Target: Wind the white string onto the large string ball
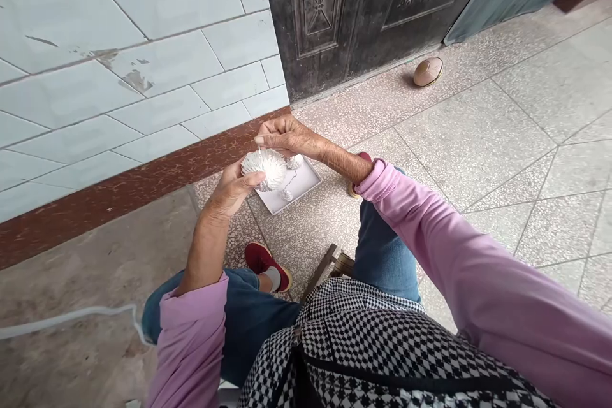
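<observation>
A round white pom-pom (pixel 264 169) made of many thin strands or petals is held in front of me, above a shallow white tray. My left hand (pixel 233 186) is closed around its left side, with the thumb pressing on the front. Over its top, my right hand (pixel 289 135) pinches a thin white strand between thumb and fingertips. The white tray (pixel 306 189) lies on the floor below. In it I see a white ball (pixel 294 162), partly covered by my right hand, and a smaller white ball (pixel 287 195), with a thin grey cord near them.
A tiled wall (pixel 157 95) with a brown skirting stands ahead on the left, beside a dark carved door (pixel 325 25). A rounded tan object (pixel 428 72) sits on the floor near the door. A wooden stool (pixel 320 271) shows under me. A white hose or cable (pixel 71 317) lies at left.
</observation>
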`<state>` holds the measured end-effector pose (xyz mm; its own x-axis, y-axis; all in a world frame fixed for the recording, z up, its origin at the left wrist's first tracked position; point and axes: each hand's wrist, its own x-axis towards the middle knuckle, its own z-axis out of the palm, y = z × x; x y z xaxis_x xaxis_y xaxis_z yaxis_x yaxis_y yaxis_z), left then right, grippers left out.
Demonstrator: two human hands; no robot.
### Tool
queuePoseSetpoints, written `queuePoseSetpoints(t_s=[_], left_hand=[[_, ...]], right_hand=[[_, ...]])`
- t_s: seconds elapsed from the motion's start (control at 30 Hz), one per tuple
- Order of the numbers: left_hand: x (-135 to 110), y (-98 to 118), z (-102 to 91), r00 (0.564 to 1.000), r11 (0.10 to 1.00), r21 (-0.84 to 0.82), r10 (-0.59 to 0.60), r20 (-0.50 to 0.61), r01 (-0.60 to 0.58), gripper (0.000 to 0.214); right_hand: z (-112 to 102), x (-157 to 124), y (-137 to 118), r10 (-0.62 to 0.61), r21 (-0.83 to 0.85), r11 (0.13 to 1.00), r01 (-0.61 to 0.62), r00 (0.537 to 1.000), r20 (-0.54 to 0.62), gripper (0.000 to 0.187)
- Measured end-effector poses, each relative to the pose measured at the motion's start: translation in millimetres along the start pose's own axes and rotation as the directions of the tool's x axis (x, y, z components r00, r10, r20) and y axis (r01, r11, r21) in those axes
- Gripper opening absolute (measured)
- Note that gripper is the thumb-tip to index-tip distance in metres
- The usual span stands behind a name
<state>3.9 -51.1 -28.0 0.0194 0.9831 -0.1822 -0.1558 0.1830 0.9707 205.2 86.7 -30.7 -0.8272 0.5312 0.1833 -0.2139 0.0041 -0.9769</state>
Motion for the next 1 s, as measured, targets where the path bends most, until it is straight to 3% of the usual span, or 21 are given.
queuePoseSetpoints(t_s=[0.23, 0.43, 0.5, 0.6, 0.77, 0.87, 1.0], left_hand=[[-7, 9, 0.2, 0.991, 0.994, 0.110, -0.022, 0.131, 0.007, 0.081], [-11, 5, -2.7, 0.993, 0.999, 0.029, 0.018, 0.119, -0.021, 0.091], [-10, 2, -2.4, 0.995, 0.997, -0.057, 0.055, 0.080, -0.051, 0.092], [-5, 0, -1.6, 0.990, 0.970, -0.201, 0.122, -0.067, -0.133, 0.089], [6, 0, -1.1, 0.936, 0.901, -0.372, 0.091, -0.339, -0.223, 0.080], [8, 2, 0.5, 0.928, 0.884, -0.396, 0.098, -0.360, -0.247, 0.079], [4, 10, 1.9, 0.916, 0.876, -0.372, 0.165, -0.366, -0.306, 0.081]], right_hand=[[0, 8, 25, -0.059, -0.041, 0.997, 0.060, 0.998, 0.030, 0.074], [3, 10, 37, 0.055, -0.022, 0.998, -0.056, 0.997, -0.054, 0.065], [5, 10, 36, 0.095, -0.018, 0.995, -0.098, 0.990, -0.103, 0.057], [8, 9, 36, 0.114, -0.076, 0.989, -0.129, 0.978, -0.174, 0.054], [10, 8, 38, 0.004, -0.286, 0.957, -0.055, 0.984, -0.177, 0.047], [13, 5, 37, 0.010, -0.283, 0.958, -0.043, 0.993, -0.116, 0.037], [18, -2, 18, 0.171, -0.089, 0.980, -0.177, 0.983, -0.069, 0.037]])
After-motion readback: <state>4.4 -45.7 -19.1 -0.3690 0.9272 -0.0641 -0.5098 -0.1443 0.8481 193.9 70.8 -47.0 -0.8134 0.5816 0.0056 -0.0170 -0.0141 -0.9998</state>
